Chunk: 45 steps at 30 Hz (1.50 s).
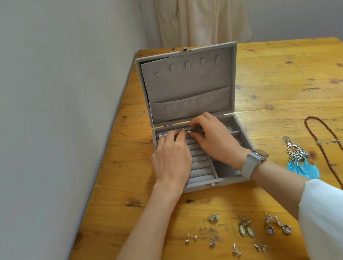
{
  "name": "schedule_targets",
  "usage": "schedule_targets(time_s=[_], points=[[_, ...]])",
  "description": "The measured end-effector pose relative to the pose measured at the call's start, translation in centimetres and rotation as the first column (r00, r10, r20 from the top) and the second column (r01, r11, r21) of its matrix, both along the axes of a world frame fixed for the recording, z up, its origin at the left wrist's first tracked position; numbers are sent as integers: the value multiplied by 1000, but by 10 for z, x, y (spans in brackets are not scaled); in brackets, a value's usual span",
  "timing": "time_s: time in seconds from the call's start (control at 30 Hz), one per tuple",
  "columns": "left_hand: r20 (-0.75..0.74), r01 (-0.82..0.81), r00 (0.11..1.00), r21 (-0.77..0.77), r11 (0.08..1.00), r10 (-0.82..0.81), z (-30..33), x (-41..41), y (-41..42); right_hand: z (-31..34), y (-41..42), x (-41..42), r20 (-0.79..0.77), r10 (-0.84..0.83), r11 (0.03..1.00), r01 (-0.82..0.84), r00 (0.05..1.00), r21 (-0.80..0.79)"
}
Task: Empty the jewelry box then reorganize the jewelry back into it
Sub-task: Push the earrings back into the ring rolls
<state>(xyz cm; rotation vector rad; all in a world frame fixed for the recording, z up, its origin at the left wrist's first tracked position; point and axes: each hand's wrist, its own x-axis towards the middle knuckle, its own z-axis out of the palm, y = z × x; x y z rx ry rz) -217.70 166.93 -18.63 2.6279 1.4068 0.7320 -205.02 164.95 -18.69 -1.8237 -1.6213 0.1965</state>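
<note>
Small stud earrings (235, 250) lie scattered nearest on the wooden surface (278, 79), with a pair of cream drop earrings (247, 229) and pink stone drops (277, 225) beside them; feather earrings (300, 158) and a red bead necklace (331, 154) lie well apart to the right; the grey jewelry box (192, 116) stands open beyond, lid upright. Both hands work at the far ring rolls; the left hand (170, 157) presses its fingers (179, 137) down beside a small silver earring (186, 131), and the right hand (215, 139) pinches that piece with thumb and forefinger. Pearl studs (162, 135) already sit in the roll to the left. Such pieces look very light, stiff and slippery, with thin posts likely to bend; best held by the decorative head, post pushed down into the soft velvet slot.
</note>
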Motion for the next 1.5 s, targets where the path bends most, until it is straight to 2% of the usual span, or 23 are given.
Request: schedule_targets(time_s=[0.13, 0.3, 0.4, 0.5, 0.63, 0.73, 1.0, 1.1, 1.27, 1.4, 1.5], points=[[31, 16, 999, -60, 998, -14, 4, -1, -2, 4, -11, 3, -31, 18, 1000, -18, 999, 22], [155, 110, 983, -72, 991, -97, 15, -15, -18, 15, -46, 2, -17, 41, 992, -39, 999, 117], [230, 156, 963, -54, 986, -140, 20, -33, -40, 18, -77, -4, -23, 76, 992, -73, 997, 106], [273, 158, 954, -112, 981, -122, 21, -55, -67, 20, -108, -13, -26, 162, 983, -159, 986, 89], [241, 168, 964, -229, 959, -112, 16, -79, -98, 16, -136, -25, 61, 257, 962, -250, 964, -105], [174, 156, 979, -317, 936, -104, 8, -85, -110, 8, -142, -32, 156, 272, 948, -237, 949, -212], [79, 166, 986, -361, 918, -147, 5, -70, -118, 5, -145, -39, 220, 226, 954, -171, 949, -246], [53, 157, 988, -343, 926, -147, 4, -64, -118, 9, -147, -33, 174, 212, 957, -168, 962, -236], [61, 181, 984, -320, 930, -170, 3, -59, -117, 19, -142, -24, -8, 153, 976, -152, 988, -154], [269, 220, 954, -321, 921, -134, 22, -60, -104, 29, -127, -21, -150, 96, 994, -103, 984, -34], [311, 176, 947, -285, 942, -83, 39, -56, -77, 33, -106, -18, -194, 77, 997, -82, 978, -14]])
